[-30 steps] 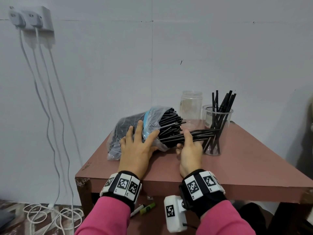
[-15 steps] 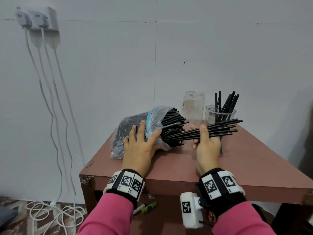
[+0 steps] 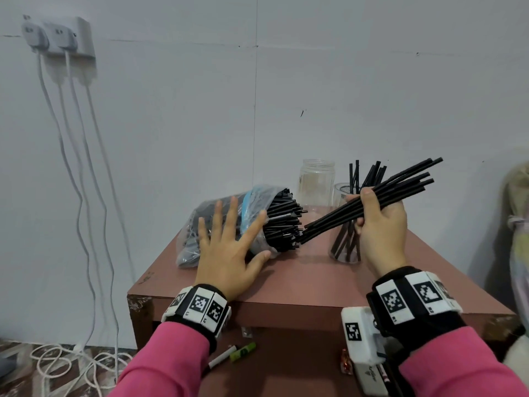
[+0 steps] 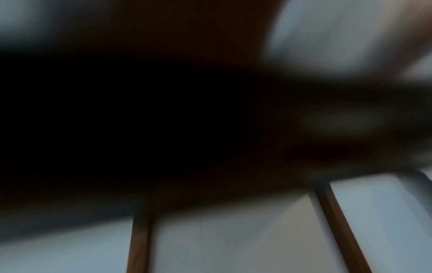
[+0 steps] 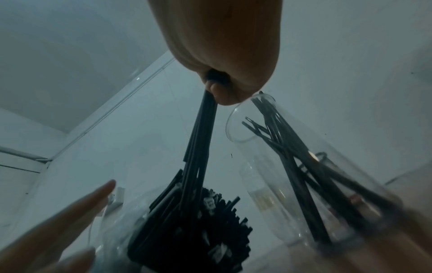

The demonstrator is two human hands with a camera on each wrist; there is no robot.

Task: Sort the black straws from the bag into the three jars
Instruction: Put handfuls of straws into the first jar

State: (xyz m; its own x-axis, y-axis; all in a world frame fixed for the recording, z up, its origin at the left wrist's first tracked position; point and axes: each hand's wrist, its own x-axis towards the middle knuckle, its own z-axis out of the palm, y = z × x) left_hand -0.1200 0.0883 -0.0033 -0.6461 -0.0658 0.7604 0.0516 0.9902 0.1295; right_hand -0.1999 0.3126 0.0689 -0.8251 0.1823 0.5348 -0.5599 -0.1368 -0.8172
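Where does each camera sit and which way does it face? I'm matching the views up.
Head: on the head, looking forward and down at the table, bag, both jars; shows left hand, right hand, pink sleeves.
Left wrist: dark blur; only table legs and wall readable.
Right wrist: under the right hand, looking up along its straw bundle; left fingertips show.
Head and right wrist share the bundle, bag and straw-filled jar.

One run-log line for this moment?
right hand: grips straw bundle | left hand: open over bag | near jar: partly filled
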